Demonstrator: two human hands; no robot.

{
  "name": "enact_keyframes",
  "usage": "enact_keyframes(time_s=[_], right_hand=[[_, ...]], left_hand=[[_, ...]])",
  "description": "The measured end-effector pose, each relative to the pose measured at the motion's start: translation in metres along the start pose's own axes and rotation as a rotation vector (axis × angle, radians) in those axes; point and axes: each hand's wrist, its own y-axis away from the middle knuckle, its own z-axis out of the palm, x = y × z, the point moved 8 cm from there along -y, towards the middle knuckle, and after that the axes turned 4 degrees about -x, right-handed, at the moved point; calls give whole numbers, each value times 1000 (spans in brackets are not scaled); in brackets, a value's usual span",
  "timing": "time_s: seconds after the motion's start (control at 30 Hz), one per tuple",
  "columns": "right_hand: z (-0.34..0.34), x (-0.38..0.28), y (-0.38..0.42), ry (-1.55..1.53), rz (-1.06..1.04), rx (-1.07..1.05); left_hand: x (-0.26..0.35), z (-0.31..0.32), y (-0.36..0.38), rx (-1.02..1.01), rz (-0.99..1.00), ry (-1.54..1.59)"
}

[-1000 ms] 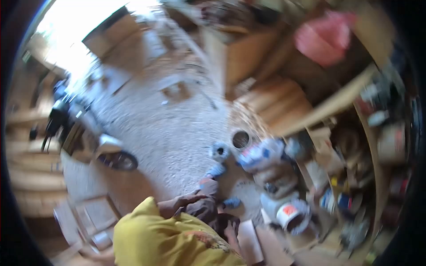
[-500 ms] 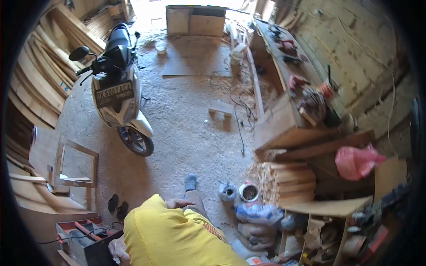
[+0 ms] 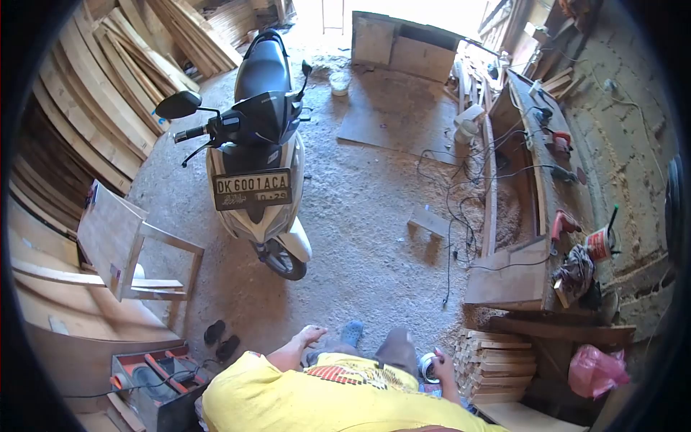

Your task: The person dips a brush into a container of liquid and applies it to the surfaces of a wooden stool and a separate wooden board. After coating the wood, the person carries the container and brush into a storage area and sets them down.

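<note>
My left hand (image 3: pixel 313 334) hangs past the front of my left knee, near the grey-blue covered foot (image 3: pixel 352 333); its small fingers look loosely apart with nothing seen in them. On the right, my right hand (image 3: pixel 444 361) is beside the rim of a round white container (image 3: pixel 429 367). One digit points up near that rim, while the other fingers are hard to make out, so a grip cannot be confirmed. The yellow shirt (image 3: pixel 317 396) and my dark-clad knees fill the lower middle.
A motorbike (image 3: pixel 255 165) stands ahead to the left. Stacked wood pieces (image 3: pixel 497 363) lie at the lower right, below a workbench (image 3: pixel 515 270) with tools. Cables (image 3: pixel 450 252) and a small wooden piece (image 3: pixel 429 222) are on the floor. An open toolbox (image 3: pixel 155 385) is at the lower left.
The view has shifted, so the scene sits further right and lower. My right hand has come into view beside the white container. My left arm now reaches further forward.
</note>
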Motion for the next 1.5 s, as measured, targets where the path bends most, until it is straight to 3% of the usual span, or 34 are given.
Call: enact_keyframes(time_s=[0.17,0.27,0.37,0.43,0.6,0.67,0.7,0.73,0.77,0.83,0.87,0.93,0.97,1.07,1.1,1.13,1.17,1.2,1.27,1.3,1.4,1.5], right_hand=[[-3,-35,-117,-179,-3,-43],[6,-28,-178,121,-21,-125],[15,-43,-229,205,160,-403],[27,-22,-295,265,105,-530],[13,-65,-460,254,435,-666],[-49,-196,-535,339,127,-620],[-90,-275,-562,178,-146,-414],[-106,-311,-611,134,-267,-324],[-144,-383,-631,48,-306,-272],[-173,-450,-705,-194,-214,-265],[-183,-478,-744,-245,-255,-251],[-204,-539,-781,-323,-168,-263],[-201,-567,-800,-384,-114,-275],[-180,-634,-827,-215,-130,-379],[-168,-653,-828,-119,-120,-417],[-154,-679,-822,-20,-117,-450],[-134,-695,-817,32,-82,-576],[-103,-700,-828,107,-188,-660],[-87,-797,-776,294,-129,-972],[-41,-761,-814,205,-194,-1077],[-69,-890,-845,372,-193,-1008],[-80,-1000,-867,425,-240,-1239]], left_hand=[[11,-29,7,117,-140,74],[10,-34,-38,-118,-62,161],[48,-44,-71,-51,-210,186],[130,-52,-82,-59,-171,275],[338,-96,-66,-43,118,607],[443,-114,-46,-56,216,745],[479,-109,-37,-73,267,827],[512,-102,-30,-90,325,911],[534,-124,-51,-30,344,701],[536,-179,-117,234,149,319],[553,-186,-131,239,152,341],[565,-221,-144,454,52,397],[570,-237,-151,469,42,421],[560,-244,-156,417,22,360],[626,-278,-186,389,28,336],[611,-274,-175,361,45,317],[655,-307,-193,334,60,293],[691,-329,-203,324,83,264],[748,-372,-219,304,116,203],[769,-391,-221,290,128,164],[863,-477,-221,363,214,20],[911,-525,-254,220,201,41]])
